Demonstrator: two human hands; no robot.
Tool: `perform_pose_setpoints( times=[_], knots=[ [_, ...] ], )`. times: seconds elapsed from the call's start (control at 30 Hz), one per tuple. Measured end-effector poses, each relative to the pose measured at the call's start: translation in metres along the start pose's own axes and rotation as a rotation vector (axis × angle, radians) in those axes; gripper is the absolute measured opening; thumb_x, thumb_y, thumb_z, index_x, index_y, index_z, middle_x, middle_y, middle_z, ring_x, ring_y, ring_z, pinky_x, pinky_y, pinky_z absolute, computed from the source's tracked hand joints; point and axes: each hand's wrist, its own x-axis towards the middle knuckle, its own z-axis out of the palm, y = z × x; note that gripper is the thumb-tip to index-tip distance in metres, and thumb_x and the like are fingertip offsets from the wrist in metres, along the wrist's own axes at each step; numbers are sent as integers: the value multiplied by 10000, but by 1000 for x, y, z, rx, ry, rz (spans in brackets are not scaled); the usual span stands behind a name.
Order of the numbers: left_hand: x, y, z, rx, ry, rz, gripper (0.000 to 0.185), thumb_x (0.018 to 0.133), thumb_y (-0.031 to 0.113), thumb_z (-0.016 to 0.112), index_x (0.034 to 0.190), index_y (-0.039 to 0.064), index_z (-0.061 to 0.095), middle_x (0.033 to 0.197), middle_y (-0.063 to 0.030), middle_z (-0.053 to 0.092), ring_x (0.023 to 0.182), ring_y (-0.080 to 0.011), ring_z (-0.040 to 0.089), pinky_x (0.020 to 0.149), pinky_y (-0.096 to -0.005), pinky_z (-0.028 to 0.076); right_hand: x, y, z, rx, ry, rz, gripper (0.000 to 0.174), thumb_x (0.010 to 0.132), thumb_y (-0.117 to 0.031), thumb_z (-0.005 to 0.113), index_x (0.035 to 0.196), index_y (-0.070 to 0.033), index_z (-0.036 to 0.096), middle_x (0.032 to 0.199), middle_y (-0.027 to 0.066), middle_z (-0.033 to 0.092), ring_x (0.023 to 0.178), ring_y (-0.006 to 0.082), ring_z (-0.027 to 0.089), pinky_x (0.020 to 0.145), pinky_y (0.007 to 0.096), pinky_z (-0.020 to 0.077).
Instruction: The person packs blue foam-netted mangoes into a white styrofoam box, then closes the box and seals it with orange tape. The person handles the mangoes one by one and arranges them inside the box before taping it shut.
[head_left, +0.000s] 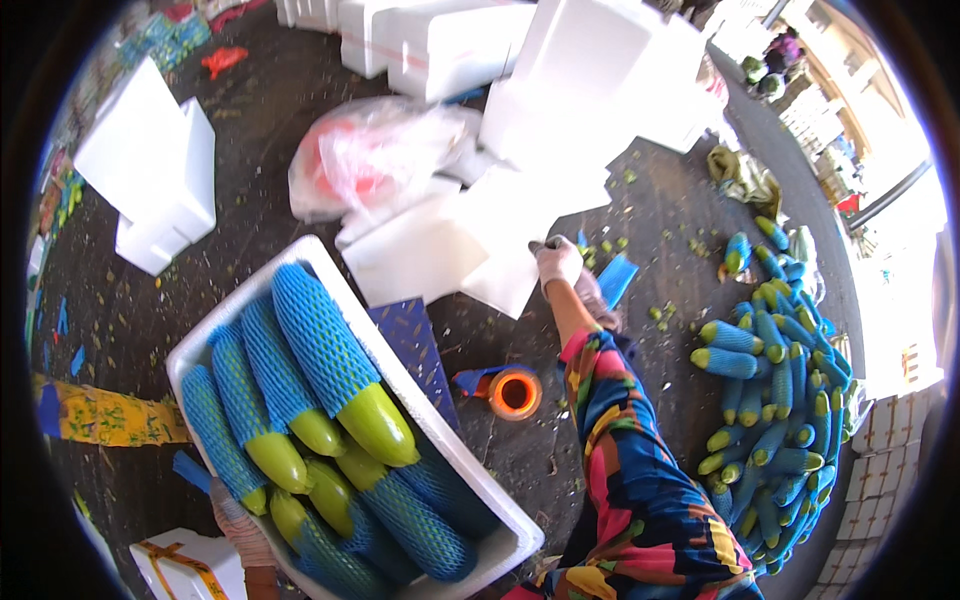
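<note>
My right hand (559, 259), in a light glove, reaches out to the edge of a white sheet (495, 262) on a stack of such sheets; its fingers are curled at the sheet's corner. My left hand (241, 522), in a striped glove, is at the lower left outer side of a white foam box (510, 525), its fingers partly hidden. The box holds several long green gourds or squashes (379, 427) in blue foam netting sleeves (319, 330), laid in layers. A tape dispenser with a roll of orange tape (515, 393) lies on the floor between the box and my right forearm.
A large pile of netted green gourds (780, 405) lies at the right. White foam boxes (457, 45) stand at the top, others (165, 172) at the left. A plastic bag (367, 161) lies behind the sheets. A taped foam box (187, 562) is at the lower left.
</note>
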Motion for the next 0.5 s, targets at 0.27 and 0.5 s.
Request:
perform_pose_setpoints(
  times=[0.27,0.5],
  knots=[
    [-4,57,49,685,251,227,507,991,436,433,1027,-46,586,849,-224,621,795,-409,564,751,-434,448,-3,-106,-152,-38,216,-244,327,667,-362,805,726,-82,647,716,157,641,703,317,634,653,407,496],
    [-58,131,94,775,443,786,416,878,318,658,1104,-12,543,997,-170,605,853,-329,603,782,-410,488,-45,-170,-255,357,22,-266,245,722,-218,811,791,-51,645,729,60,640,650,201,624,665,336,510]
  ],
)
